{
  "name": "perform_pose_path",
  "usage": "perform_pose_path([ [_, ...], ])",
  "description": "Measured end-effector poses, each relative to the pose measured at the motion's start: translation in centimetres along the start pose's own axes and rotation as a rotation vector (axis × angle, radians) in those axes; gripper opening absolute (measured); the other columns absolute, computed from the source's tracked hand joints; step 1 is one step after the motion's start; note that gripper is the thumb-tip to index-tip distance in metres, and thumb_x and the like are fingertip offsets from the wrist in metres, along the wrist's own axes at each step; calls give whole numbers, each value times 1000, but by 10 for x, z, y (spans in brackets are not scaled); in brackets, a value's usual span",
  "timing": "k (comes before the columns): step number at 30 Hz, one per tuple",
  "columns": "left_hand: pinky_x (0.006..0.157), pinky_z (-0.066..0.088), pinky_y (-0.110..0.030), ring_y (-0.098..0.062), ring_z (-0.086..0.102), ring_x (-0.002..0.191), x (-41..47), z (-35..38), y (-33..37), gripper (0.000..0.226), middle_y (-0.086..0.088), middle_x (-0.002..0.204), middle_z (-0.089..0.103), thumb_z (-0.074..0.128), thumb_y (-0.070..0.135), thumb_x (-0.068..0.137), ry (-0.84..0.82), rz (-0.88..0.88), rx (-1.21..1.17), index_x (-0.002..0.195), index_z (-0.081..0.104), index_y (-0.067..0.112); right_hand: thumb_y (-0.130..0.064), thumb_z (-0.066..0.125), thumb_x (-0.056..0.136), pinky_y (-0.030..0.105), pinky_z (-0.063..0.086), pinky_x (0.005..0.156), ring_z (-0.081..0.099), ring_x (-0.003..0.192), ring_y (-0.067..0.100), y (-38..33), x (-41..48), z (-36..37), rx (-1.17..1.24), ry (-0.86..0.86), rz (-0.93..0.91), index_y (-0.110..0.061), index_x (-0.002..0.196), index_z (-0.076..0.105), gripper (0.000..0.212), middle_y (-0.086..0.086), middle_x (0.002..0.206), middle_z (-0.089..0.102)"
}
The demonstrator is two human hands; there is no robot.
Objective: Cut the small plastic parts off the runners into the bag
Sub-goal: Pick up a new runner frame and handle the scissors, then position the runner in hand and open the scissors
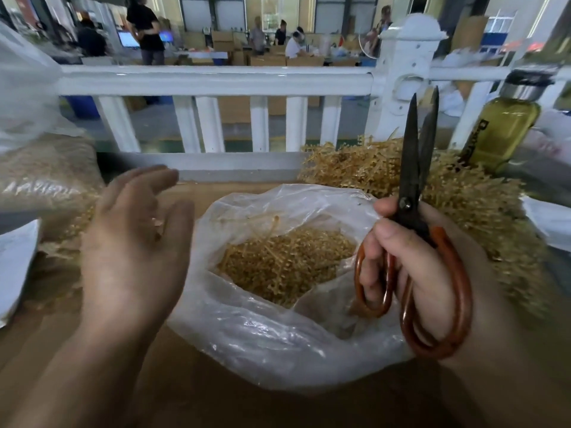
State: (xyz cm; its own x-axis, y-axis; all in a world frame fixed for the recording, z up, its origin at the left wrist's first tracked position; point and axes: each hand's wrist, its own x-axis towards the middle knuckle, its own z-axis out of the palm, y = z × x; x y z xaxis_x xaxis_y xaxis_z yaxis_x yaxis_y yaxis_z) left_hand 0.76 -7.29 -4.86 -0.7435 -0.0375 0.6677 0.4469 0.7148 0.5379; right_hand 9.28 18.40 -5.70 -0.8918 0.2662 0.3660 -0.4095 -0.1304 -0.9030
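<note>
right hand [411, 273] grips a pair of scissors [414, 168] by the orange-brown handles, with the fingers curled through the loops; the dark blades point up and stand a little apart. left hand [136, 242] is over the table with fingers relaxed and spread, palm turned toward the bag, and it seems to hold nothing. between both hands lies the clear plastic bag [278, 335], its mouth open, with a heap of small golden plastic parts [284, 264] inside. behind the right hand is a pile of golden runners [463, 205] on the brown table [216, 406]. a bottle [506, 128] with yellowish liquid stands beside this pile, before a white fence [216, 80]
</note>
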Motion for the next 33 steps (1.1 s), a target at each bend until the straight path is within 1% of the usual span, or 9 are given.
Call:
perform_pose_path([
  [2,69,48,-9,8,62,92,-7,4,31,25,24,109,63,54,46,99,-203,149,-3,121,64,38,-28,75,81,31,48,46,60,53,28,1,0,-2,-25,14,21,-26,106,67,27,7,72,62],
  [3,71,50,-10,5,63,89,-14,9,39,26,21,107,66,56,46,97,-323,208,18,119,67,37,-28,74,82,31,48,47,61,53,28,2,-1,-3,-55,22,33,-27,106,67,25,5,72,63],
  [7,98,46,-37,-22,62,117,-17,30,32,47,3,134,65,68,38,90,-525,128,276,135,63,25,-37,74,80,34,50,50,63,56,29,3,-1,-3,-121,4,72,-32,104,66,26,6,73,64],
  [10,97,47,-41,-29,62,115,-14,35,25,44,-3,128,68,73,34,87,-521,124,323,129,66,20,-41,72,79,35,50,50,64,56,30,5,-1,-1,-130,-18,81,-34,104,65,28,5,74,64],
  [15,77,55,-43,-33,66,83,-11,37,16,32,-6,88,72,87,31,69,-503,143,407,97,77,19,-50,74,78,40,49,48,64,56,36,7,-3,0,-205,-53,84,-36,106,62,33,9,70,65],
  [19,81,51,-40,-23,61,88,-10,39,13,21,6,89,66,68,48,82,-487,165,466,90,77,31,-58,76,74,39,51,51,67,58,36,6,-6,1,-248,-61,110,-38,110,62,44,11,71,67],
  [22,77,52,-42,-25,62,78,-11,39,9,25,4,79,63,59,46,81,-379,161,278,79,77,28,-58,76,72,37,51,51,68,59,35,5,-7,4,-277,-61,119,-41,110,62,44,11,72,68],
  [27,70,39,-29,-10,53,80,-13,39,17,9,16,79,58,79,34,85,-128,135,4,79,72,33,-54,76,73,34,50,49,66,56,36,1,-7,6,-225,-65,131,-41,108,64,40,14,70,68],
  [33,72,36,-1,7,58,87,-21,33,36,10,19,87,59,72,36,80,-55,93,-235,77,62,35,-53,79,75,35,50,50,65,57,33,-1,-7,8,-125,-84,151,-31,110,63,44,12,71,67],
])
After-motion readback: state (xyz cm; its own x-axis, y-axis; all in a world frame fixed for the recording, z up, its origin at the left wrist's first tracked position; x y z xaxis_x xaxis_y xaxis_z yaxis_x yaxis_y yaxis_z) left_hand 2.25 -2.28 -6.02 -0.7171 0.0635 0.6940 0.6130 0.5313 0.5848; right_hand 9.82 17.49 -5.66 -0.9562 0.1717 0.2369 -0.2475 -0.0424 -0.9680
